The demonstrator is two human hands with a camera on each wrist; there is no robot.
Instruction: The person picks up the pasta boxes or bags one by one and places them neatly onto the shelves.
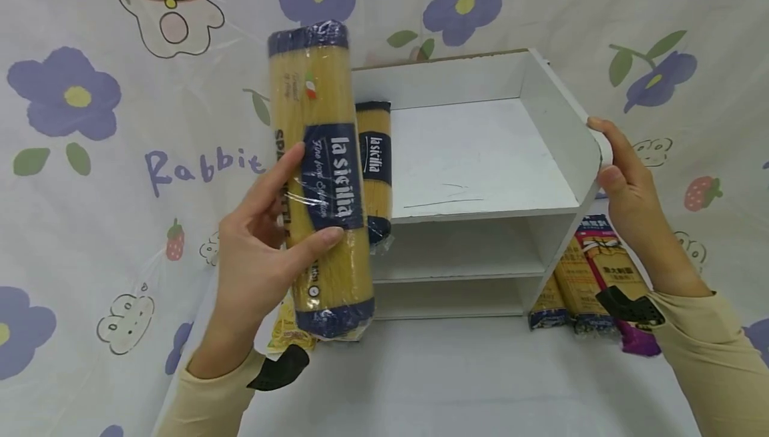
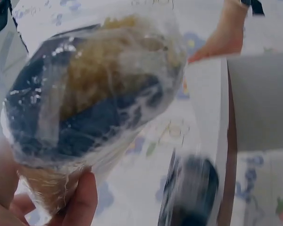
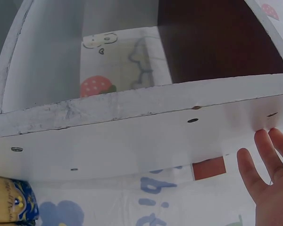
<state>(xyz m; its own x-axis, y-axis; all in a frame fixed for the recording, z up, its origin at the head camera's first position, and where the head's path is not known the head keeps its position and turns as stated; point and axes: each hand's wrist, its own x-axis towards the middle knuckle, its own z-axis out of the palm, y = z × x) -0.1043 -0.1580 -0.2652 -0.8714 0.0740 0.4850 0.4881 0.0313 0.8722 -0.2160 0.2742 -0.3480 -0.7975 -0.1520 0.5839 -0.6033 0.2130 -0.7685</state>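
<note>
My left hand (image 1: 255, 250) grips a long clear-wrapped pack of spaghetti (image 1: 327, 257) with blue ends, its thumb across the front. The pack stands nearly upright in front of the shelf's left side. In the left wrist view the pack's blue end (image 2: 99, 127) fills much of the picture. At the white shelf's (image 1: 541, 117) upper right corner, my right hand (image 1: 637, 210) holds the side panel by its edge. The right wrist view has the fingertips (image 3: 262, 136) against the panel's outer face. A second spaghetti pack (image 1: 377, 190) stands upright at the shelf top's left, partly hidden.
Under the top, the shelf has two open compartments (image 1: 462, 250). Several pasta packs (image 1: 577, 277) lean by its right side. A yellow packet (image 1: 288, 330) is at the lower left, partly covered. A patterned cloth (image 1: 144, 223) hangs behind, and a white surface (image 1: 450, 377) lies in front.
</note>
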